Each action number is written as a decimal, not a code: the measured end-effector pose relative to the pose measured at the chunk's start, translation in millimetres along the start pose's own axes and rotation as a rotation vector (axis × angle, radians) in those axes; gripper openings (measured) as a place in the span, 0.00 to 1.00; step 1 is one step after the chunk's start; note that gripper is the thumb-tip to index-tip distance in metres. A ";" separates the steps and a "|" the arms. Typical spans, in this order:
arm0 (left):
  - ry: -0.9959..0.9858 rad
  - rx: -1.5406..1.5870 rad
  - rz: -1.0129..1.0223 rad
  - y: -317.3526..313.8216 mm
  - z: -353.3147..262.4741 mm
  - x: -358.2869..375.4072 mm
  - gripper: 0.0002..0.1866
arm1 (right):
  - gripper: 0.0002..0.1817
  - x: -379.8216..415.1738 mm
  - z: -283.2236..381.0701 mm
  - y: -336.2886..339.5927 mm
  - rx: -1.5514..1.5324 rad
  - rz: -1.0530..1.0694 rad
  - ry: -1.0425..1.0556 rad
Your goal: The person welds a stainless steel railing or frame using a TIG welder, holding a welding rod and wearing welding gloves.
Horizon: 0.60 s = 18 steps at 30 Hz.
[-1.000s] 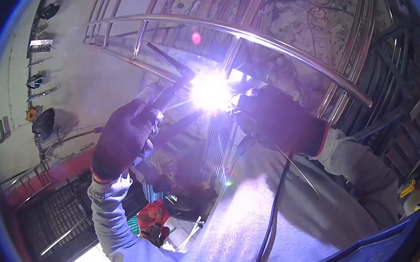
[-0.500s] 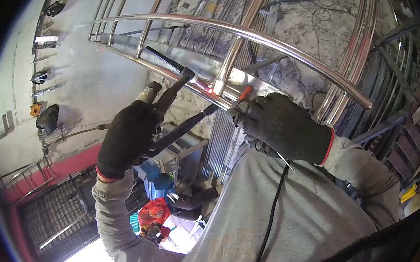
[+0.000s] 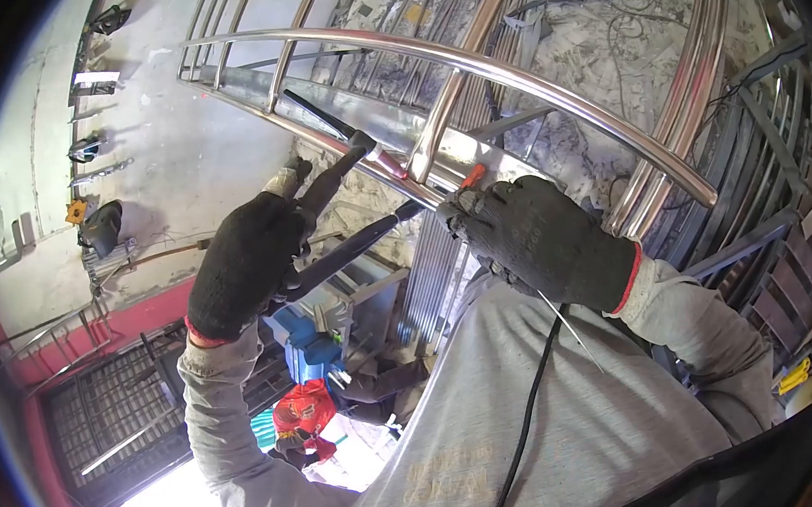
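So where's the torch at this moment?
In the head view, above and left of centre: the left hand holds the torch, its nozzle close to the foot of an upright of the railing.

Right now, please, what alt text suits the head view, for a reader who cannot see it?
The gloved left hand holds a welding torch close to a shiny metal railing, and the gloved right hand holds a thin rod.

Torch (image 3: 330, 178) pt. hidden (L fingers (image 3: 290, 227))
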<state>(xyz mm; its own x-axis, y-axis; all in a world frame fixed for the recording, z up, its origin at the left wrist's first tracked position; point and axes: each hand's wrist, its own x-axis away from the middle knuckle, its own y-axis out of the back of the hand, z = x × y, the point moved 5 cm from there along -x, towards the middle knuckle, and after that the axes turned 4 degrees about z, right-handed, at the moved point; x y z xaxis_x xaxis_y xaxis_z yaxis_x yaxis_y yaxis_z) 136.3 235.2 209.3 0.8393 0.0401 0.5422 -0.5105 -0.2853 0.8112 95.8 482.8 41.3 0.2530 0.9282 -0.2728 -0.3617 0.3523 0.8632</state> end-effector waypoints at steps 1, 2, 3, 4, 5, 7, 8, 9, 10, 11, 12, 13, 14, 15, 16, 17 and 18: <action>0.044 -0.016 0.000 1.0 -0.7 -0.1 0.11 | 0.31 0.3 -0.8 -1.6 -0.013 -0.009 -0.007; 0.044 -0.017 0.000 -0.1 3.7 -0.2 0.11 | 0.31 0.6 -1.5 -4.1 -0.013 -0.010 -0.007; -0.066 -0.086 -0.028 -0.9 5.0 -0.3 0.11 | 0.32 1.0 -1.5 -5.5 -0.005 -0.037 0.009; -0.175 -0.154 -0.057 -1.2 2.8 0.7 0.11 | 0.32 1.3 -0.9 -5.9 0.003 -0.064 0.025; -0.175 -0.154 -0.057 -1.5 3.0 1.9 0.11 | 0.32 1.1 -0.7 -6.4 0.004 -0.064 0.026; -0.079 -0.101 -0.035 -0.6 -0.2 2.0 0.10 | 0.34 0.2 -2.4 -6.7 -0.047 -0.052 0.007; -0.079 -0.101 -0.037 1.0 -3.6 1.6 0.10 | 0.34 0.0 -2.1 -5.3 -0.045 -0.053 0.008; -0.026 -0.060 -0.015 1.2 -4.0 0.9 0.10 | 0.35 0.1 -1.4 -3.9 -0.025 -0.044 0.009; 0.028 -0.019 0.007 0.7 -2.7 0.6 0.10 | 0.36 0.1 -1.0 -3.4 -0.006 -0.035 0.010; 0.027 -0.019 0.006 0.7 -1.9 0.9 0.10 | 0.36 0.1 -1.3 -3.6 -0.005 -0.035 0.010; -0.027 -0.069 0.003 0.4 -2.8 1.4 0.10 | 0.36 0.4 -1.3 -4.4 0.003 -0.033 0.011; -0.082 -0.120 -0.001 -0.6 -3.4 2.0 0.10 | 0.35 0.7 -1.4 -5.0 0.011 -0.031 0.012; -0.082 -0.119 -0.001 -2.9 0.7 1.4 0.10 | 0.35 0.7 -1.4 -4.9 0.011 -0.031 0.013; -0.163 -0.152 -0.063 -3.2 1.3 0.9 0.10 | 0.35 0.5 -1.4 -3.8 0.005 -0.041 0.011; -0.244 -0.185 -0.125 -2.1 -1.1 1.2 0.10 | 0.35 0.3 -1.4 -2.6 -0.002 -0.050 0.010; -0.243 -0.184 -0.124 -1.7 -2.2 1.8 0.10 | 0.35 0.2 -1.3 -1.7 -0.002 -0.049 0.009; -0.114 -0.091 -0.084 -1.2 0.2 0.9 0.10 | 0.35 0.0 -1.2 -0.6 -0.012 -0.049 0.010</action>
<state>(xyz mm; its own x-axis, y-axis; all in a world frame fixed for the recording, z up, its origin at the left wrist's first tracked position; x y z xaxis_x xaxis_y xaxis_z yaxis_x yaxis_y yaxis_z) 137.7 235.4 208.7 0.8928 -0.0507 0.4476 -0.4483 -0.1972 0.8719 94.9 482.8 40.3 0.2621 0.9110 -0.3185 -0.3601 0.3985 0.8435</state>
